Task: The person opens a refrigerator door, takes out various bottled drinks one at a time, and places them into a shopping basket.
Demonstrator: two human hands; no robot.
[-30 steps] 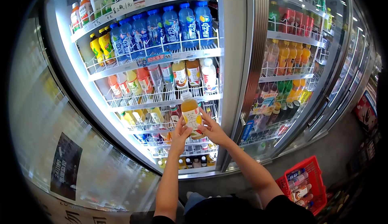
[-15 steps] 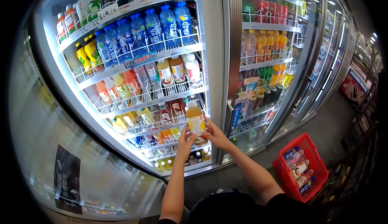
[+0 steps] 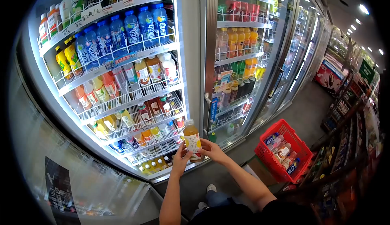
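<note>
Both hands hold one tea bottle [image 3: 191,137], upright and slightly tilted, with amber liquid, a pale cap and a white-and-yellow label facing me. My left hand [image 3: 181,159] grips its lower left side, thumb on the label. On the lower right side, the fingers of my right hand [image 3: 211,150] wrap round it. Just behind the bottle is the lit drinks fridge [image 3: 181,74], its shelves filled with bottles. Blue-capped drink bottles [image 3: 132,28] line an upper shelf, and a similar amber bottle [image 3: 142,72] stands on the shelf below.
A red shopping basket [image 3: 298,141] with several bottles in it is at the right. The open fridge door [image 3: 93,176] spans the lower left. Closed glass doors [image 3: 280,54] continue to the right. Product racks [image 3: 341,139] run along the far right side.
My view has swung to the right, so the fridge shifts left in the picture. Both hands have lowered and drawn the tea bottle back from the shelves. The basket shows more fully.
</note>
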